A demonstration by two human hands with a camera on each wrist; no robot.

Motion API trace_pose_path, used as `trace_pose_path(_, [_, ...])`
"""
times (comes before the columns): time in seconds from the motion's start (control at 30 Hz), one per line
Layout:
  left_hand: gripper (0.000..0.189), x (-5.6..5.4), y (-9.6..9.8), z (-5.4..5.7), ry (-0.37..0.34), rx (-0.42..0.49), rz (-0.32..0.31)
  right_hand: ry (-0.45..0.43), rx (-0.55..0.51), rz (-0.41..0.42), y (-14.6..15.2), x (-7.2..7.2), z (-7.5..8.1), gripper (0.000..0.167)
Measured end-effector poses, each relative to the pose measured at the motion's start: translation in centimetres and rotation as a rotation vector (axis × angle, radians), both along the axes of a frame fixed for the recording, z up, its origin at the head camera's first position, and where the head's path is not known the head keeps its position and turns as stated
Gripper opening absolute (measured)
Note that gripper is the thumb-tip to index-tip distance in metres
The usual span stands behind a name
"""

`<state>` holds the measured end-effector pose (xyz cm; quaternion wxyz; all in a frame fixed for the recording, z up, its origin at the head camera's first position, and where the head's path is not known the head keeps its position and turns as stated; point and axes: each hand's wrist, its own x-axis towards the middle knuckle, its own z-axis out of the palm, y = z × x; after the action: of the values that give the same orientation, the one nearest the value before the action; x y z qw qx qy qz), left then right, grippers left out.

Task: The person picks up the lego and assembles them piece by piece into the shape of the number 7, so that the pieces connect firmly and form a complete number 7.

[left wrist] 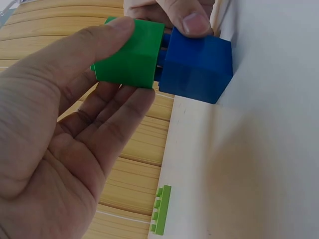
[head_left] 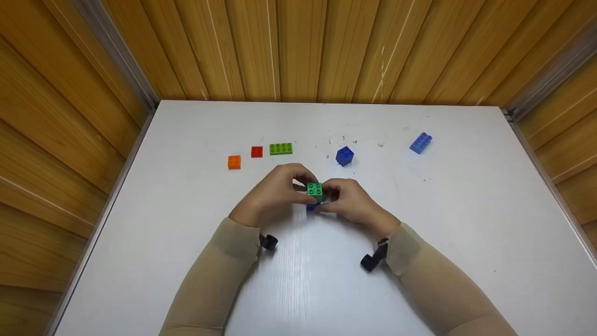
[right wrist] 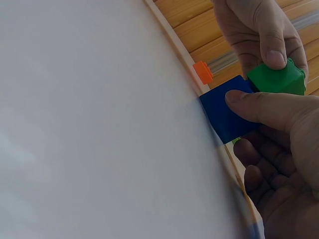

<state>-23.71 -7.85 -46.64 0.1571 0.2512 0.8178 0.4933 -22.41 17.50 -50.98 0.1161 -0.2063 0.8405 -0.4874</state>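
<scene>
My left hand (head_left: 280, 193) pinches a green two-by-two brick (head_left: 314, 187) between thumb and fingers, its studs facing up. Directly beneath it stands a dark blue brick (left wrist: 197, 69), gripped by the thumb and fingers of my right hand (head_left: 352, 201). In the left wrist view the blue brick's studs show in a narrow gap below the green brick, and the two are lined up. From the right wrist, the blue brick's base appears right at the white tabletop (right wrist: 99, 124), with the right thumb flat on its side.
Beyond the hands lie an orange brick (head_left: 234, 162), a red brick (head_left: 257, 152) and a lime green two-by-four brick (head_left: 281, 149). Another dark blue brick (head_left: 344, 156) and a lighter blue long brick (head_left: 420, 143) lie farther right. Wood-patterned panels (head_left: 298, 51) enclose the table's back and sides.
</scene>
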Motion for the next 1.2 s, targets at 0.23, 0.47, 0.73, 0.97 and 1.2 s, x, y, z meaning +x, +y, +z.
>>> trace_pose_path(0.23, [0.03,0.1,0.1,-0.1,-0.01,-0.015,0.009,-0.017,0.007,-0.003,0.0,0.0,0.2,0.038])
trace_pose_path(0.47, [0.021,0.1,0.3,-0.5,0.004,0.023,0.004,0.008,0.004,0.006,0.1,-0.2,0.3,0.038])
trace_pose_path(0.73, [0.022,0.3,0.5,-1.2,-0.023,-0.003,0.03,-0.002,0.001,0.009,0.0,0.0,0.1,0.035])
trace_pose_path(0.97, [0.024,0.1,0.4,-1.2,-0.02,-0.013,0.034,-0.017,-0.01,0.072,0.8,-0.7,0.2,0.042])
trace_pose_path(1.2, [0.024,0.1,0.4,-1.4,-0.064,-0.025,0.044,-0.041,-0.215,0.026,2.9,-1.9,0.3,0.042])
